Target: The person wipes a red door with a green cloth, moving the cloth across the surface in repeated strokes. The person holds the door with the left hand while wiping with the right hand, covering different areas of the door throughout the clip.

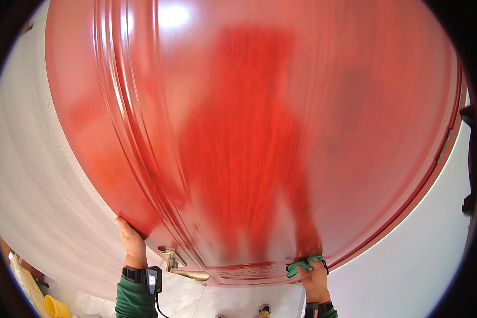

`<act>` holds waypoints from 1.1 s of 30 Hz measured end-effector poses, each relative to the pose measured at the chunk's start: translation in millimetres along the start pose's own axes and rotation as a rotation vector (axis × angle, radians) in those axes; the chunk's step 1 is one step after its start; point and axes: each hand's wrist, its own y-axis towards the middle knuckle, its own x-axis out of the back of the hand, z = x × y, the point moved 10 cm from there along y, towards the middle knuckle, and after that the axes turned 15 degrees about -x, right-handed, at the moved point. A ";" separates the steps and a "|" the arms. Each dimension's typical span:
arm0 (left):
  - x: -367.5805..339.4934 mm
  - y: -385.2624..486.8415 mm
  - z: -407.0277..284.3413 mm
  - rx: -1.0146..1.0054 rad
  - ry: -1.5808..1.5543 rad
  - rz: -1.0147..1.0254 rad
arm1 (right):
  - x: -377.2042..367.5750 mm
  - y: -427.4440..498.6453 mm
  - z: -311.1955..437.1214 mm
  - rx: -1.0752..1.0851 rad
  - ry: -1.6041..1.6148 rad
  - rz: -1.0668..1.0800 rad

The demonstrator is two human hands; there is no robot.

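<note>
A glossy red panelled door (238, 139) fills most of the view, with my blurred reflection in it. My left hand (132, 242) rests at the door's left edge, thumb against it; its fingers are mostly hidden. Just right of that hand is a metal lever handle (187, 273) on the door. My right hand (315, 280) holds a green cloth (298, 268) against the lower right of the door, by a carved moulding (246, 272).
A metal hinge (444, 145) sits on the door's right edge, beside a white wall (405, 246). A pale wood-grain surface (35, 159) lies left. At the lower left stands a yellow container (57, 307). A shoe (264, 308) shows on the tiled floor (218, 302).
</note>
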 end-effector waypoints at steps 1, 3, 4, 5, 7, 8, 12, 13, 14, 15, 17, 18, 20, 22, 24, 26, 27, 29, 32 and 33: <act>0.6 0.2 1.7 0.007 0.031 0.009 | -5.6 0.4 -3.5 -0.003 0.007 0.053; 2.9 1.6 1.0 -0.012 0.055 0.011 | 17.0 12.1 -11.0 -0.007 -0.006 -0.053; 3.1 2.0 0.5 -0.027 0.078 0.021 | 28.5 23.1 -16.4 -0.026 -0.012 -0.051; 3.4 2.4 -0.6 -0.047 0.100 0.027 | 39.8 37.0 -23.1 -0.050 0.007 -0.020; 3.4 3.7 -2.2 -0.067 0.102 0.038 | 67.5 60.6 -23.2 0.089 -0.322 -0.103; 2.9 3.9 -1.8 -0.064 0.079 0.041 | 67.9 63.0 -19.3 0.248 -0.649 -0.101; 4.4 3.9 0.8 -0.035 0.052 0.003 | 61.6 56.9 -19.6 0.932 -1.806 -0.346; 4.6 3.7 0.5 -0.035 0.050 -0.004 | 66.3 57.6 -22.1 1.006 -1.815 -0.345; 4.7 3.2 0.3 -0.035 0.049 -0.011 | 77.2 66.3 -23.0 0.980 -1.822 -0.399; 4.8 2.9 -0.7 -0.041 0.035 -0.018 | 84.5 71.9 -23.8 1.013 -1.827 -0.381; 7.1 2.5 -1.0 -0.036 0.061 -0.039 | 113.6 101.7 -26.9 0.854 -1.924 -0.433; 8.2 2.5 -2.0 -0.040 0.064 -0.047 | 122.0 110.1 -28.3 0.872 -1.915 -0.378; 7.6 2.2 -2.3 -0.031 0.069 -0.041 | 141.2 132.1 -30.0 0.828 -1.954 -0.307; 9.5 2.6 -4.1 -0.039 0.102 -0.060 | 154.1 146.1 -28.3 0.810 -1.933 -0.220; 9.7 1.8 -3.9 -0.035 0.114 -0.075 | 159.6 150.7 -21.9 0.813 -1.852 -0.113; 13.3 0.2 -2.1 -0.015 0.121 -0.125 | 136.8 115.6 -16.9 1.279 -1.711 0.147; 13.3 -0.5 -2.2 -0.012 0.121 -0.127 | 141.3 125.0 -9.0 1.176 -1.755 0.054; 12.8 -0.8 -2.9 -0.014 0.115 -0.122 | 142.8 138.2 -0.2 1.054 -1.827 -0.072; 12.8 -0.5 -4.2 -0.009 0.180 -0.095 | 134.7 147.0 -0.9 0.992 -1.888 -0.143; 14.7 -1.4 -3.1 0.011 0.209 -0.102 | 131.5 149.3 -3.8 0.976 -1.903 -0.158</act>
